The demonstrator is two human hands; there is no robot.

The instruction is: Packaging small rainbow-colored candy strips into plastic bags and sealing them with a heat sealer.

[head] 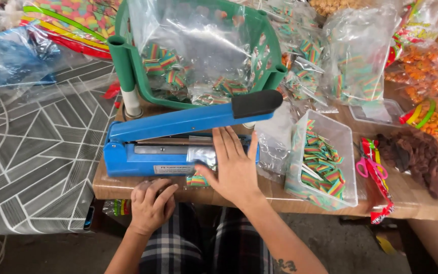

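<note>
Head view: right hand lies flat, fingers spread, on a candy bag in the blue sealer; left hand curls shut, apart at the table edge.

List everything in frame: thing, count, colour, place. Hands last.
heat sealer: 1, blue with black handle tip, arm raised, near table edge
small bag: 1, clear, rainbow candy inside, lying across the sealer bed
basket: 1, green, behind the sealer, holds filled clear bags
tub: 1, clear plastic, rainbow candy strips inside, right of sealer
filled bags: several, clear with rainbow strips, far right of basket
orange snack bags: a few, far right
dark dried pieces: 1 pile, brown, right table edge
scissors: 1, pink handles, right of tub
table: 1, wood
left hand: closed, at table edge below sealer
right hand: flat, fingers on the small bag
</note>
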